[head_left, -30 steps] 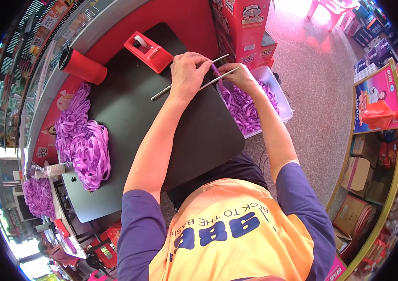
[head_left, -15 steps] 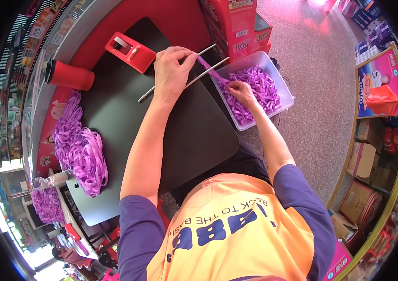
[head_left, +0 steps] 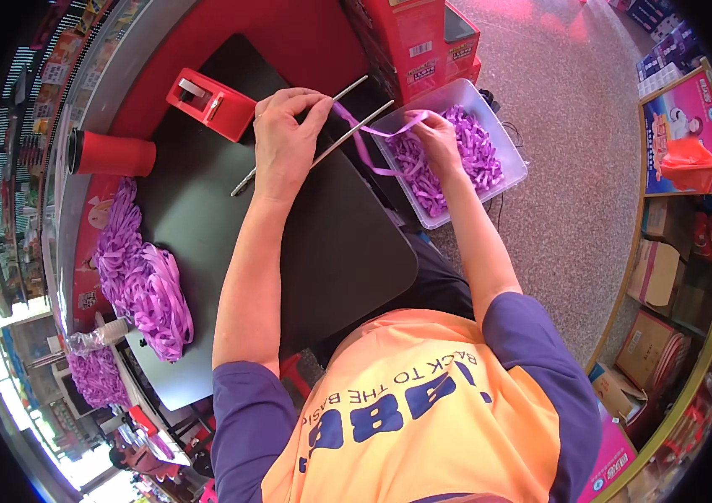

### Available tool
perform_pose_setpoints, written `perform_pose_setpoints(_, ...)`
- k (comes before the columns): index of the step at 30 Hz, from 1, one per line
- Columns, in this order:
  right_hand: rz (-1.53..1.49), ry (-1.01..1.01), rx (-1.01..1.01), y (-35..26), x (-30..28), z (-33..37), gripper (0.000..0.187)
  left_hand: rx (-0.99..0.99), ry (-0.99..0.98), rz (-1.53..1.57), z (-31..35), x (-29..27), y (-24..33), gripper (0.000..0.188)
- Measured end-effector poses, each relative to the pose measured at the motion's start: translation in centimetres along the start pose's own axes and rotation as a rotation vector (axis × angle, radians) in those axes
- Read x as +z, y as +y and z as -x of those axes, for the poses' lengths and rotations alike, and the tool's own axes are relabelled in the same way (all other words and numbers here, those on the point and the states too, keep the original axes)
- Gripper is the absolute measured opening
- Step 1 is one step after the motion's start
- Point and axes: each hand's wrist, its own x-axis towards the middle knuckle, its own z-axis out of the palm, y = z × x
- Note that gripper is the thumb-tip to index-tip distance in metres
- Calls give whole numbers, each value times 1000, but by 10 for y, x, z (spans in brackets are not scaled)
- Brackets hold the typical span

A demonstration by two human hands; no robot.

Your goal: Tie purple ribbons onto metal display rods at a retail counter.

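Note:
Above the dark table (head_left: 340, 243), my left hand (head_left: 286, 138) is closed with a purple ribbon (head_left: 370, 129) pinched at its fingertips. Two thin metal rods (head_left: 356, 132) run past that hand and stick out over the table's far right edge. My right hand (head_left: 437, 142) is over the white plastic bin (head_left: 518, 170), thumb and fingers pinching another part of the ribbon. Between the hands the ribbon bends in a slack loop, its lower part hanging toward the bin. Short purple ribbon pieces (head_left: 482, 151) fill the bin.
A red tape dispenser (head_left: 226, 113) and a red cup (head_left: 125, 155) lie beyond my left hand. Long purple ribbon bundles (head_left: 155, 298) are heaped at the table's left. Red cartons (head_left: 410, 42) stand behind the bin; a shelf with boxes (head_left: 654, 272) is at right.
My right hand has risen slightly from the ribbon pieces. The ribbon, fairly straight before, now bows in a loop. My left hand keeps its pinch; the whole view has shifted slightly.

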Motion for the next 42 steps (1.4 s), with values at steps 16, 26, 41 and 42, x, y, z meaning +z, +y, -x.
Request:
perform_pose_setpoints(16, 1017, -72, -95, 74, -31, 23, 21, -30, -24, 43, 0, 0, -2, 19)
perform_pose_setpoints(26, 1090, -357, -566, 74, -62, 51, 16, -20, 7, 29, 1, -2, 0, 21)
perform_pose_setpoints(41, 1061, -785, -273, -135, -52, 207, 16, 27, 71, -5, 0, 7, -14, 21)
perform_pose_setpoints(42, 1064, -805, -282, -158, -45, 216, 15, 16, 60, -13, 1, 6, -13, 21)
